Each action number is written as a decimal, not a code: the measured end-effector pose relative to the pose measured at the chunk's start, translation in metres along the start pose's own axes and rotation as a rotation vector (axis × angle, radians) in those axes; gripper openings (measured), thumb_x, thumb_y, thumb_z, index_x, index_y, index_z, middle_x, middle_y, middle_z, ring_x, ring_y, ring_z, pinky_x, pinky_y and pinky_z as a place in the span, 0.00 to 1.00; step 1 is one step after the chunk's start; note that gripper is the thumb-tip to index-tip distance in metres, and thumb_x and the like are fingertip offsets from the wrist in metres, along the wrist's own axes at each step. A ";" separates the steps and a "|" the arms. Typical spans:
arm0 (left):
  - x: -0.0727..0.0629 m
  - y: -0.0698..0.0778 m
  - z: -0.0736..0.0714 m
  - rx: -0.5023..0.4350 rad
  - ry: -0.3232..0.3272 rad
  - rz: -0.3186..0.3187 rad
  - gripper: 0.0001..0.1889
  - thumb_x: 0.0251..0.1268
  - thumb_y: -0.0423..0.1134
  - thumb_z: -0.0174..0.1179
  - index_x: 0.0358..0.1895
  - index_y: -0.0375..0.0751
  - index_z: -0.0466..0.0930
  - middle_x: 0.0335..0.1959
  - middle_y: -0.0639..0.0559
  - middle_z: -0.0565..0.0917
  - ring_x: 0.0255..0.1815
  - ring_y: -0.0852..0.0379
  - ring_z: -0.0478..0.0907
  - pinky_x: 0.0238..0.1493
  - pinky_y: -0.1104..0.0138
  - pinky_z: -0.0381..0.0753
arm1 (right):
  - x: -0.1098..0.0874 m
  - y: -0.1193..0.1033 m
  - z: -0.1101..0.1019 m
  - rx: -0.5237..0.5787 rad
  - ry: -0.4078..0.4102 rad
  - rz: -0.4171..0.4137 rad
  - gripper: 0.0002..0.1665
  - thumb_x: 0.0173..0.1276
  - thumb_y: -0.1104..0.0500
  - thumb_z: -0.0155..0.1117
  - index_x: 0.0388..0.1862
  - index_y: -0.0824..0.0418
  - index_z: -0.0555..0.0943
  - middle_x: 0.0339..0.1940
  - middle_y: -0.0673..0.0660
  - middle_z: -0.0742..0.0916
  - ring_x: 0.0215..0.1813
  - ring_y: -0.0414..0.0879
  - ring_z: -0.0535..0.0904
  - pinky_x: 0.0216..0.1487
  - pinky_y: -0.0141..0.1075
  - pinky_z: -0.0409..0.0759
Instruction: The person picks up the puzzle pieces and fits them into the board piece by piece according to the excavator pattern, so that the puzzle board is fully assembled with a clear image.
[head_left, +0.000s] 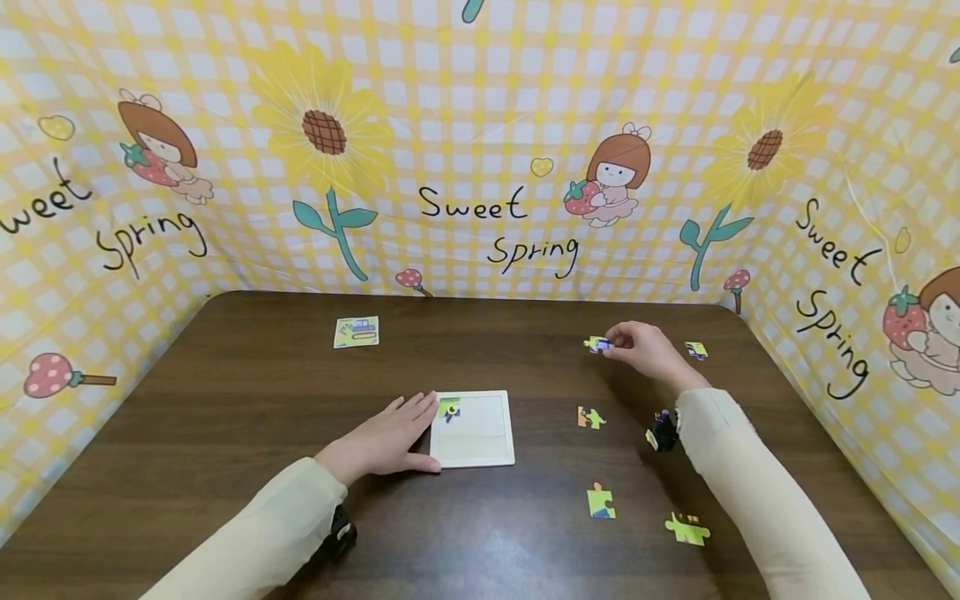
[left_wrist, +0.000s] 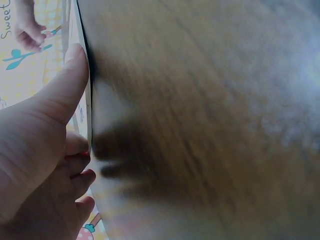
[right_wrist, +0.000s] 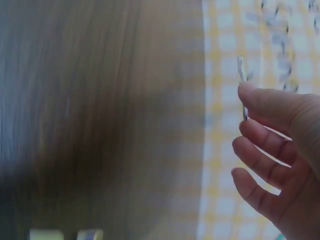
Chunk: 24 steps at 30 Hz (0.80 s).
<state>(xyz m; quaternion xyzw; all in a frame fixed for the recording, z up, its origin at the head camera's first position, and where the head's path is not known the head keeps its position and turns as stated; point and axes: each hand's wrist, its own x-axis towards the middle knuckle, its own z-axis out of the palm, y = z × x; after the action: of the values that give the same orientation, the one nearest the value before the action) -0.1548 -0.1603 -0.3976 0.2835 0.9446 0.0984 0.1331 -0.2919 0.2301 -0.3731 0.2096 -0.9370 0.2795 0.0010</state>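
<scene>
My right hand [head_left: 647, 352] pinches a jigsaw piece [head_left: 597, 343] between thumb and fingers, above the right part of the table. In the right wrist view that piece [right_wrist: 242, 70] is seen edge-on, clear of the tabletop. My left hand [head_left: 386, 437] rests at the left edge of a white square puzzle tray [head_left: 480, 433], fingers straight and thumb at its near left corner. The left wrist view shows the thumb [left_wrist: 75, 75] against the tray's rim. One green piece with a dark detail [head_left: 450, 409] lies in the tray's far left corner.
Loose pieces lie on the right: an orange-green one [head_left: 590, 417], a green one [head_left: 601, 502], a light green one [head_left: 687, 529] and a blue-yellow one [head_left: 697, 351]. A picture card [head_left: 357, 332] with a vehicle lies far left. A checked cloth [head_left: 480, 150] walls the brown table [head_left: 225, 400].
</scene>
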 end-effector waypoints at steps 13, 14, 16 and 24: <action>0.001 -0.001 0.001 0.001 0.002 0.003 0.46 0.58 0.60 0.56 0.68 0.26 0.52 0.70 0.35 0.51 0.70 0.41 0.47 0.66 0.50 0.47 | -0.005 -0.088 0.039 0.002 -0.093 -0.186 0.12 0.57 0.59 0.70 0.38 0.62 0.80 0.29 0.49 0.79 0.32 0.42 0.74 0.33 0.35 0.74; 0.001 -0.001 0.001 0.002 0.002 0.002 0.46 0.58 0.60 0.56 0.68 0.26 0.52 0.70 0.35 0.51 0.70 0.41 0.47 0.66 0.50 0.46 | -0.005 -0.094 0.043 -0.011 -0.099 -0.197 0.12 0.57 0.59 0.70 0.37 0.62 0.81 0.29 0.48 0.80 0.31 0.41 0.74 0.33 0.35 0.74; 0.001 -0.001 0.001 0.003 0.000 -0.002 0.46 0.58 0.60 0.56 0.68 0.26 0.52 0.70 0.35 0.51 0.70 0.41 0.47 0.66 0.50 0.46 | -0.007 -0.103 0.051 -0.044 -0.110 -0.222 0.12 0.56 0.58 0.71 0.37 0.61 0.81 0.29 0.48 0.80 0.31 0.40 0.74 0.33 0.33 0.74; 0.000 -0.001 0.000 -0.001 -0.007 -0.010 0.46 0.58 0.60 0.56 0.68 0.27 0.53 0.70 0.36 0.51 0.70 0.42 0.46 0.66 0.51 0.46 | -0.011 -0.131 0.080 -0.144 -0.184 -0.307 0.12 0.56 0.59 0.71 0.38 0.61 0.81 0.29 0.49 0.80 0.30 0.40 0.73 0.32 0.31 0.74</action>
<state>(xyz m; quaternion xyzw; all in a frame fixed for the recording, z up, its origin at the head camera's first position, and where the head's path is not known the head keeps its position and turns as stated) -0.1552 -0.1607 -0.3981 0.2790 0.9454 0.0972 0.1373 -0.2209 0.0934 -0.3736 0.3739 -0.9078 0.1879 -0.0269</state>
